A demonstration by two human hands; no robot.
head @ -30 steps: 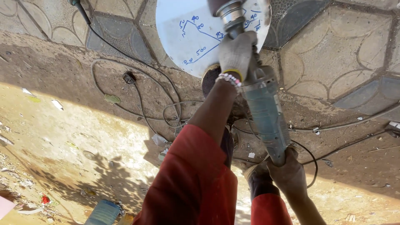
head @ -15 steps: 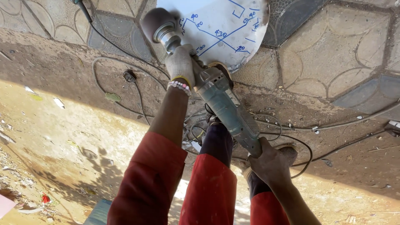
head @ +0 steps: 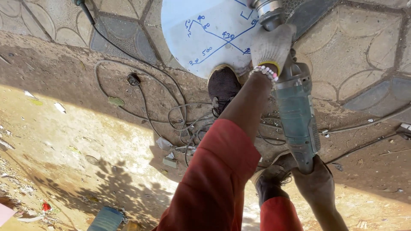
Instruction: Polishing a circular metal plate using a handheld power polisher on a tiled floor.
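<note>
A grey-green angle grinder [head: 296, 117] points away from me toward a round white metal sheet [head: 201, 36] marked with blue lines. Its metal head [head: 267, 10] sits at the sheet's right edge. My left hand [head: 273, 45], in a white glove with a bead bracelet at the wrist, grips the grinder's front part. A red sleeve covers that arm. My right hand [head: 317, 184], bare, holds the grinder's rear end. My black shoe [head: 223, 85] rests on the sheet's near edge. The other shoe [head: 269, 182] stands on the dirt below the grinder.
Looped cables [head: 180, 115] and a black plug [head: 133, 79] lie on the dirt left of my foot. Patterned paving stones [head: 355, 47] run along the top. Scraps litter the sandy ground; a blue can [head: 106, 219] lies at the bottom left. A rod [head: 364, 122] lies at the right.
The grinder's head has swung from the sheet's left edge to its right edge, both hands moving with it. The foot stays on the sheet.
</note>
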